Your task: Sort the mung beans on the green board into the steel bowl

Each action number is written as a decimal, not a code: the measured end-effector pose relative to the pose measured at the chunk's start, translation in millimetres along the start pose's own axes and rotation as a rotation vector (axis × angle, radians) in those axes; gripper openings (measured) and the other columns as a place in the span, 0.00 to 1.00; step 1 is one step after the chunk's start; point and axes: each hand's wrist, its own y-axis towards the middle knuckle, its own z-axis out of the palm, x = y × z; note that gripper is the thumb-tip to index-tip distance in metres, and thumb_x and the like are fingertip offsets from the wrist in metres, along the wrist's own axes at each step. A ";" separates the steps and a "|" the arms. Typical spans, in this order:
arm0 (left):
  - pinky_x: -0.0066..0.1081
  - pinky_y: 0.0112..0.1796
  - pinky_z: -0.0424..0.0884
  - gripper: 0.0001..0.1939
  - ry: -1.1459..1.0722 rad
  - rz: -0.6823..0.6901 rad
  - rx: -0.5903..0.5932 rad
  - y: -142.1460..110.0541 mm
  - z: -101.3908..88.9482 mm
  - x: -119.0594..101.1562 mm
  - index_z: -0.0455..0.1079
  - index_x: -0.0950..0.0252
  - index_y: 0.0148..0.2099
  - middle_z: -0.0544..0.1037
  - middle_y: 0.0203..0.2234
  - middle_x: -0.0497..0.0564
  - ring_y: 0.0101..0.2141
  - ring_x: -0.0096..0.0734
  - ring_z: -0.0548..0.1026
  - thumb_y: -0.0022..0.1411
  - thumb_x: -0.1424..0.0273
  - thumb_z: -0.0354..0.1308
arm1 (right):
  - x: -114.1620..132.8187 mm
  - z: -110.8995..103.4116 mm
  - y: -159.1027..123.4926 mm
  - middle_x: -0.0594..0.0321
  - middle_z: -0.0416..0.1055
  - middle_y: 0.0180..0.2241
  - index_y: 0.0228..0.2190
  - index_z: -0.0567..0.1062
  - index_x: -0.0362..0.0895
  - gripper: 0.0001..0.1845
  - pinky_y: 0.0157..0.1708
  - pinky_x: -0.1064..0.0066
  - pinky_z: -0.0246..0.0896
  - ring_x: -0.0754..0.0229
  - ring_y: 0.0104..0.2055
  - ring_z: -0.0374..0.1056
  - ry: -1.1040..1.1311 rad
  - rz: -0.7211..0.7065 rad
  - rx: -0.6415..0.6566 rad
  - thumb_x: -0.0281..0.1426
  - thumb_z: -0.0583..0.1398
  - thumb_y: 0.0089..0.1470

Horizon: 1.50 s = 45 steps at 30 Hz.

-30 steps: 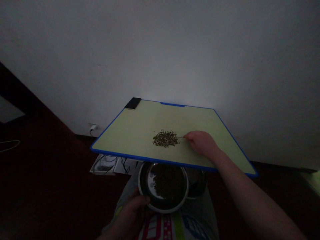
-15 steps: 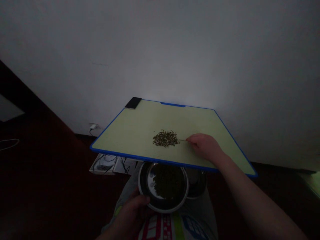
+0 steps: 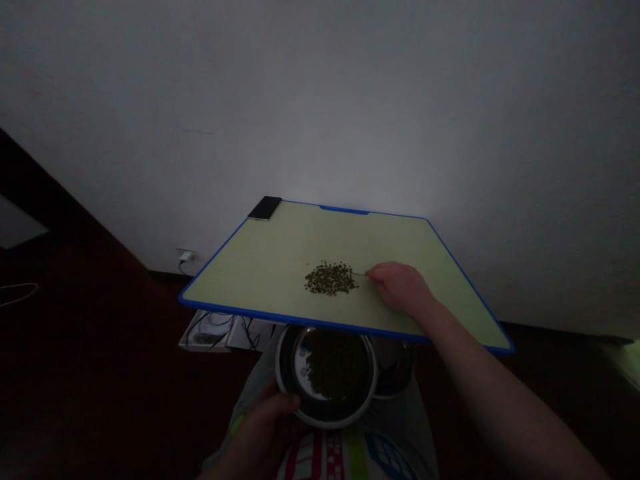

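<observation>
A loose pile of small brownish grains [image 3: 331,279], perhaps seeds or dried beans, lies on a pale yellow-green board with a blue rim [image 3: 280,247]. My right hand [image 3: 400,287] pinches a thin stick-like tool [image 3: 359,273], whose tip reaches the pile's right edge. Below the board's near edge, my left hand [image 3: 273,417] grips the rim of a round metal bowl [image 3: 300,363] over my lap, thumb on the rim. Dark greenish grains [image 3: 337,367] cover much of the bowl's bottom. Poor light hides the exact kind of grain and tool.
A second dark bowl [image 3: 393,367] sits behind the first, partly under the board. A black phone [image 3: 265,208] lies at the board's far left corner. White boxes with cables [image 3: 207,331] stand below left. The wall [image 3: 350,100] rises behind the board, with a plugged-in charger [image 3: 186,256].
My right hand has moved slightly left and away from me, carrying the thin tool along the pile's right edge. The left hand and bowl stay in place.
</observation>
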 end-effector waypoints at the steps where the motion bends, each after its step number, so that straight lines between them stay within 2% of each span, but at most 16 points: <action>1: 0.46 0.49 0.75 0.36 -0.003 -0.001 0.000 0.1 0.0 0.2 0.67 0.62 0.60 0.85 0.39 0.57 0.47 0.52 0.79 0.46 0.81 0.61 | -0.2 -0.1 1.1 0.58 0.79 0.45 0.42 0.81 0.46 0.19 0.47 0.68 0.64 0.55 0.48 0.73 0.000 -0.003 0.000 0.24 0.53 0.57; 7: 0.47 0.50 0.74 0.37 -0.003 0.018 -0.013 0.8 -1.0 1.5 0.67 0.61 0.60 0.85 0.38 0.55 0.47 0.51 0.79 0.45 0.81 0.61 | -3.4 -0.1 2.2 0.59 0.79 0.47 0.45 0.80 0.46 0.20 0.47 0.66 0.65 0.54 0.49 0.73 0.002 -0.044 0.012 0.24 0.53 0.57; 15: 0.45 0.49 0.74 0.38 -0.003 0.017 -0.018 0.1 -1.6 2.3 0.66 0.59 0.61 0.85 0.38 0.53 0.47 0.49 0.80 0.47 0.82 0.60 | -5.0 -5.2 -11.5 0.58 0.79 0.45 0.42 0.81 0.46 0.19 0.47 0.67 0.65 0.55 0.48 0.73 -0.002 -0.009 0.042 0.25 0.53 0.58; 21: 0.46 0.51 0.73 0.36 0.001 0.015 0.002 -1.5 0.2 0.9 0.67 0.60 0.61 0.85 0.39 0.55 0.47 0.50 0.80 0.47 0.82 0.60 | 0.3 -7.2 -18.5 0.58 0.79 0.46 0.43 0.81 0.46 0.20 0.46 0.66 0.66 0.54 0.48 0.73 -0.023 -0.007 0.051 0.24 0.53 0.56; 27: 0.46 0.51 0.73 0.38 -0.002 0.001 0.018 0.5 -1.4 0.4 0.65 0.59 0.63 0.85 0.40 0.55 0.48 0.49 0.79 0.48 0.82 0.59 | 3.7 -5.9 -17.7 0.58 0.79 0.46 0.44 0.80 0.45 0.20 0.47 0.67 0.66 0.55 0.48 0.73 -0.021 -0.037 0.033 0.23 0.53 0.56; 33: 0.45 0.51 0.73 0.38 -0.003 0.005 0.005 1.2 -1.6 1.0 0.64 0.59 0.63 0.85 0.41 0.55 0.49 0.48 0.79 0.49 0.82 0.58 | -1.8 -3.0 -15.8 0.57 0.79 0.45 0.42 0.81 0.46 0.19 0.45 0.67 0.66 0.54 0.47 0.74 -0.024 0.021 0.011 0.25 0.53 0.57; 38: 0.45 0.53 0.71 0.34 -0.013 0.014 0.072 3.4 -5.0 2.8 0.68 0.61 0.60 0.85 0.41 0.55 0.50 0.47 0.78 0.50 0.81 0.58 | -4.3 -2.8 -8.1 0.58 0.79 0.46 0.42 0.81 0.45 0.19 0.47 0.66 0.65 0.54 0.48 0.73 -0.002 0.013 0.007 0.25 0.52 0.58; 45: 0.46 0.52 0.72 0.35 -0.019 0.018 0.031 -0.5 0.6 0.7 0.68 0.60 0.60 0.84 0.42 0.55 0.48 0.49 0.79 0.48 0.82 0.59 | -8.5 -3.4 -7.8 0.58 0.79 0.45 0.43 0.81 0.45 0.19 0.48 0.66 0.65 0.55 0.49 0.73 0.040 -0.046 0.012 0.25 0.52 0.59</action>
